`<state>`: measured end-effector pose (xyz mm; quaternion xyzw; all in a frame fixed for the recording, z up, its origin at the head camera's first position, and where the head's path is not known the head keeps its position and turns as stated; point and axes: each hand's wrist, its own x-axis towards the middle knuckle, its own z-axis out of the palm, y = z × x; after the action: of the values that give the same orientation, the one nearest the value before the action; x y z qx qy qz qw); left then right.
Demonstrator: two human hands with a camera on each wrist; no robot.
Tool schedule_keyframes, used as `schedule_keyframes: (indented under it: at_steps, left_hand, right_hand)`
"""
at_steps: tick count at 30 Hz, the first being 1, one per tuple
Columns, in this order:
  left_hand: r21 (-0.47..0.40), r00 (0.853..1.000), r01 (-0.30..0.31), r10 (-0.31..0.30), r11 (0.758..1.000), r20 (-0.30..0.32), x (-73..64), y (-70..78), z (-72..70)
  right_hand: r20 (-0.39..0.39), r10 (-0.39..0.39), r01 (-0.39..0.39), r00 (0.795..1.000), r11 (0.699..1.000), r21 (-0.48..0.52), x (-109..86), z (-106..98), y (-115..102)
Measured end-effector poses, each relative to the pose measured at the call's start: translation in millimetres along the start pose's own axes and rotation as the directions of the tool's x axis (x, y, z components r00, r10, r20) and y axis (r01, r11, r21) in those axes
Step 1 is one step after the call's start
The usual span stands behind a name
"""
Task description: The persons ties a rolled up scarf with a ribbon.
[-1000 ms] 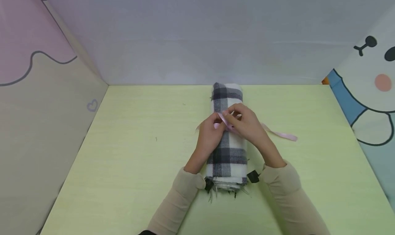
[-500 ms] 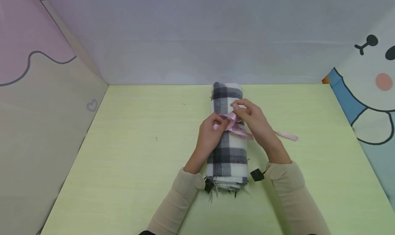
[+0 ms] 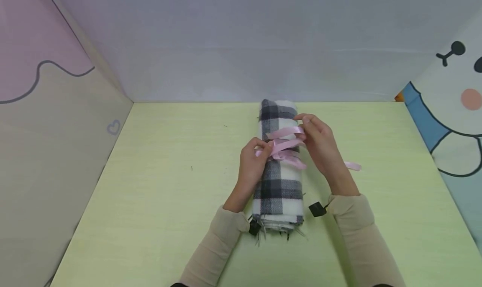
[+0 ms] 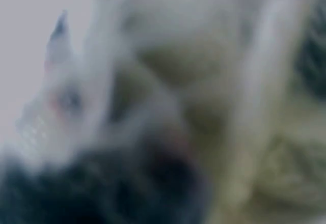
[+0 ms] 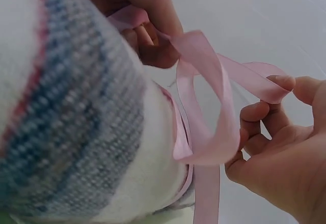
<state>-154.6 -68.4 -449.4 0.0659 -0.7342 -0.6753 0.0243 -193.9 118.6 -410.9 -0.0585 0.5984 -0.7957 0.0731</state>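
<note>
A rolled plaid scarf (image 3: 276,195) in grey and white, fringed at its near end, lies lengthwise on the table. Around its middle runs a pink ribbon (image 3: 287,144), looped above the cloth. At the scarf's left side my left hand (image 3: 253,160) pinches the ribbon between thumb and fingers. To the right of the roll, my right hand (image 3: 320,147) pinches another stretch of the same ribbon. The right wrist view shows this ribbon (image 5: 204,81) stretched between both hands, with thumb and fingertip of the right hand (image 5: 285,147) on it. Blur hides the detail in the left wrist view.
The pale yellow-green table (image 3: 169,186) extends to both sides of the scarf. A ribbon tail (image 3: 352,166) lies to the right, partly behind the right wrist. A grey wall (image 3: 233,44) stands behind, with printed side panels. Small black pieces (image 3: 318,209) hang by the cuffs.
My right hand has moved right and slightly away from me, drawing ribbon with it. More of the pink loops now show between the hands. My left hand stays nearly in place.
</note>
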Motion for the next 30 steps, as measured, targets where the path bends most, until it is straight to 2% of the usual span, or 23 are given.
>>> schedule_keyframes:
  at_steps: [5, 8, 10, 13, 16, 21, 25, 28, 30]
  left_hand:
    - [-0.065, 0.999, 0.022, -0.024, 0.998, -0.023, -1.3, 2.0, -1.5]
    - [-0.079, 0.999, 0.025, -0.028, 0.997, -0.04, -1.4, 2.7, -2.0]
    - [-0.092, 0.998, 0.03, -0.035, 0.995, -0.048, -1.8, 3.7, -2.2]
    - [-0.126, 0.997, 0.037, -0.044, 0.991, -0.057, -2.2, 5.4, -2.4]
    - [-0.154, 0.997, 0.035, -0.045, 0.987, -0.059, -2.6, 7.0, -2.2]
    - [-0.178, 0.997, 0.019, -0.032, 0.984, -0.069, -3.2, 11.6, -1.3]
    - [-0.206, 0.997, 0.004, -0.021, 0.979, -0.08, -2.9, 15.0, -0.4]
    - [-0.223, 0.996, -0.001, -0.019, 0.975, -0.085, -2.2, 17.2, 1.0]
    - [-0.224, 0.996, -0.003, -0.017, 0.975, -0.091, -1.8, 19.0, 2.0]
  right_hand:
    - [-0.024, 0.0, 0.001, 1.0, 1.0, 0.02, 1.3, -7, 2]
    - [-0.037, 0.01, -0.01, 0.999, 1.0, -0.003, 1.4, -10, 4]
    - [-0.049, 0.033, -0.035, 0.998, 0.998, -0.054, 0.7, -12, 5]
    - [-0.073, 0.07, -0.083, 0.995, 0.976, -0.202, -1.0, -13, 6]
    - [-0.092, 0.093, -0.121, 0.991, 0.919, -0.375, -3.3, -13, 7]
    - [-0.103, 0.097, -0.14, 0.99, 0.784, -0.605, -9.8, -12, 4]
    - [-0.069, 0.1, -0.119, 0.993, 0.684, -0.719, -16.7, -10, -2]
    - [-0.023, 0.093, -0.076, 0.995, 0.627, -0.775, -21.9, -9, -6]
    - [-0.005, 0.071, -0.046, 0.998, 0.601, -0.798, -25.5, -8, -7]
